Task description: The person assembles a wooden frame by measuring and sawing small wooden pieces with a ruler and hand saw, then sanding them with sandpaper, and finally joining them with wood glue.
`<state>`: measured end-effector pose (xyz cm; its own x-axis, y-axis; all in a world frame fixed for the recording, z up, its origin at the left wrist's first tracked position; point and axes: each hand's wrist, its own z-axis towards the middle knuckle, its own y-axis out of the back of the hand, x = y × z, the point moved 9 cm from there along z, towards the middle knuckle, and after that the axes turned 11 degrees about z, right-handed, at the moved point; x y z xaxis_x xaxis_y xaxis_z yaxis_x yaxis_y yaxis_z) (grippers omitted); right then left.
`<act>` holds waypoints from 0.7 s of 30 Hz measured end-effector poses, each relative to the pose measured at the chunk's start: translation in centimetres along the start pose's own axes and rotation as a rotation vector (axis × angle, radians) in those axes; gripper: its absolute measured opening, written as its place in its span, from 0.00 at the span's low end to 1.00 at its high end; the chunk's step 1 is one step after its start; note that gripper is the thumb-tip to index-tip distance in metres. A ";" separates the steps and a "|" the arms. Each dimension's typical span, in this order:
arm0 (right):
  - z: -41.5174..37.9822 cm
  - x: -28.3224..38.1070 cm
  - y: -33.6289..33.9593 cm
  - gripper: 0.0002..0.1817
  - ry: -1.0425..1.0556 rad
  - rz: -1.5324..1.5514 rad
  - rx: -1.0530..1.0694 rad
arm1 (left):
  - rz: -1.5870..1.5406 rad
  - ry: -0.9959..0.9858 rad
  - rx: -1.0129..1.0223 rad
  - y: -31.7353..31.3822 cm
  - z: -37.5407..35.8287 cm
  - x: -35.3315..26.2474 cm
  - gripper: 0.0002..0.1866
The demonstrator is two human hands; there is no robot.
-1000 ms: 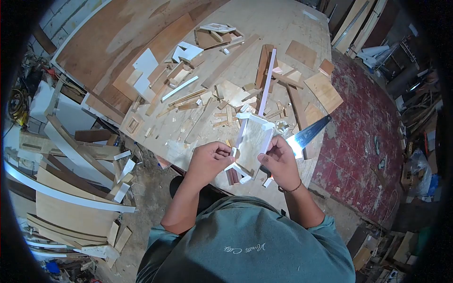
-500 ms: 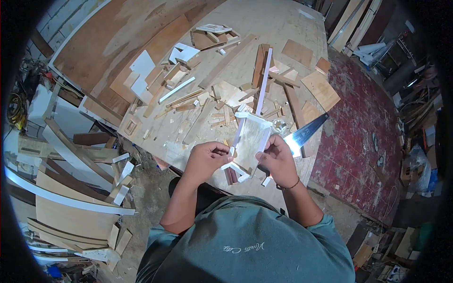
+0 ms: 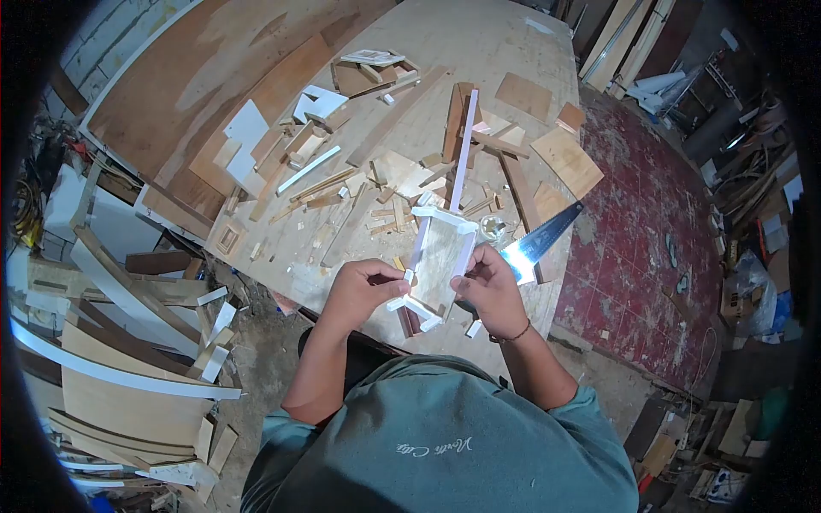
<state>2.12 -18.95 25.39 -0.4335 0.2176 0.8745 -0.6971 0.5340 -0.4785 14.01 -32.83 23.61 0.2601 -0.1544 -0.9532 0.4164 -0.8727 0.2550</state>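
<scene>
A small rectangular wooden frame [image 3: 464,250], made of white and pale lilac strips, is held low over the near part of the bench. My left hand [image 3: 363,289] is closed, thumb and fingertips pinching the frame's left side, where a small white end shows. On the opposite side, my right hand [image 3: 496,295] grips the right strip between thumb and fingers. Just right of that hand lies a handsaw [image 3: 545,243], its blade shining and its handle mostly hidden behind the hand. A long pale lilac strip [image 3: 464,150] extends away beyond the frame's far end.
The plywood workbench [image 3: 419,43] carries wood offcuts [image 3: 321,198], a small clear container [image 3: 493,227], a brown board [image 3: 458,120] and square plywood pieces [image 3: 568,162]. Curved white-edged panels [image 3: 128,363] lean at the left. Red flooring [image 3: 637,231] borders the bench's right side.
The camera view has shifted slightly, so the bench and hands appear a little further left. Both hands keep their grip on the frame, with little other visible movement.
</scene>
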 end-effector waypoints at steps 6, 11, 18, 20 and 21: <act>-0.2 0.1 0.3 0.13 0.014 0.054 0.005 | -0.282 0.047 0.152 -1.5 0.4 0.3 0.16; -0.4 0.4 0.7 0.13 0.037 0.052 -0.014 | -0.199 0.081 0.314 -2.7 0.5 2.0 0.17; -0.8 0.0 1.1 0.13 0.043 0.090 -0.031 | -0.193 0.071 0.272 -3.0 0.4 1.3 0.14; -0.9 0.0 1.0 0.13 0.032 0.100 -0.045 | -0.192 0.070 0.267 -3.0 0.3 1.2 0.13; -0.9 -0.1 1.1 0.13 0.032 0.101 -0.045 | -0.192 0.072 0.264 -3.1 0.1 1.0 0.13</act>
<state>1.94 -17.68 24.88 -0.4811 0.2978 0.8245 -0.6244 0.5439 -0.5607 12.91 -30.36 21.83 0.2639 0.0495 -0.9633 0.2258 -0.9741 0.0118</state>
